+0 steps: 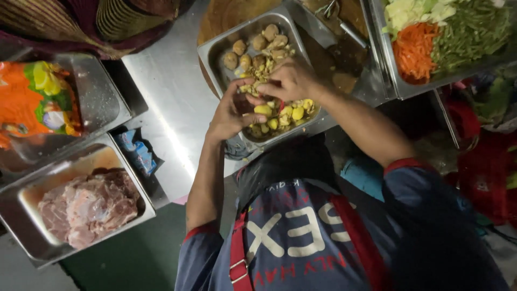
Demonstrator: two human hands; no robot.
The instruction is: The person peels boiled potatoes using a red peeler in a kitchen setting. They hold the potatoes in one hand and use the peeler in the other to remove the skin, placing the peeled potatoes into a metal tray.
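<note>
Both hands are held over a steel tray [215, 54] that stands on the metal counter [167, 91] in front of the person. The left hand [230, 114] is raised from a bent forearm, with the wrist turned inward, and its fingers are curled around a small yellow peeled potato [262, 110], which is pressed between thumb and fingertips just above the near end of the tray. The right hand [291, 81] is brought in from the right side, the forearm lying diagonally across the tray corner; its fingers are bent down and pinched together at the potato, but what exactly is gripped there cannot be told, because the fingertips are hidden. The two hands are touching each other. In the tray, unpeeled brown potatoes [258, 46] are seen at the far end, peels in the middle, and yellow peeled pieces [293, 112] at the near end. To the left, a tray with raw meat [89, 205] is placed, well apart from the hands, and a tray of cut vegetables [447, 37] is seen at the upper right.
</note>
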